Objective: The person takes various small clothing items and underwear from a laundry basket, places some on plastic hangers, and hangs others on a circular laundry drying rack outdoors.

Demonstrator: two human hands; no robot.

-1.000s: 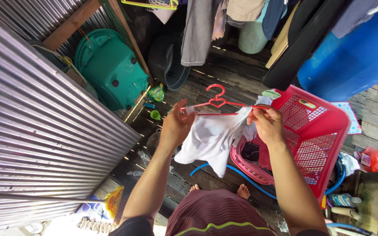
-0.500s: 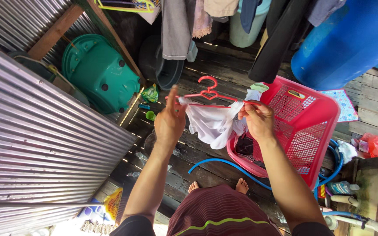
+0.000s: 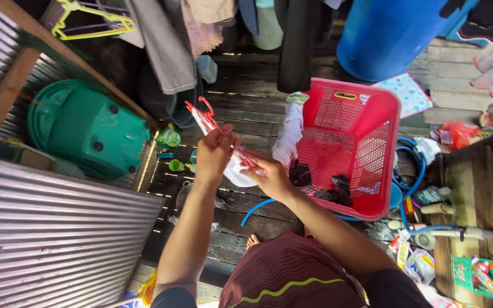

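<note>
The left hand (image 3: 215, 151) pinches the thin red plastic clothes hanger (image 3: 212, 122) and the white cloth garment (image 3: 236, 171) draped on it. The right hand (image 3: 269, 175) closes its fingers (image 3: 253, 166) around the hanger's lower end, apparently through the cloth, just beside the red perforated plastic laundry basket (image 3: 349, 142).
</note>
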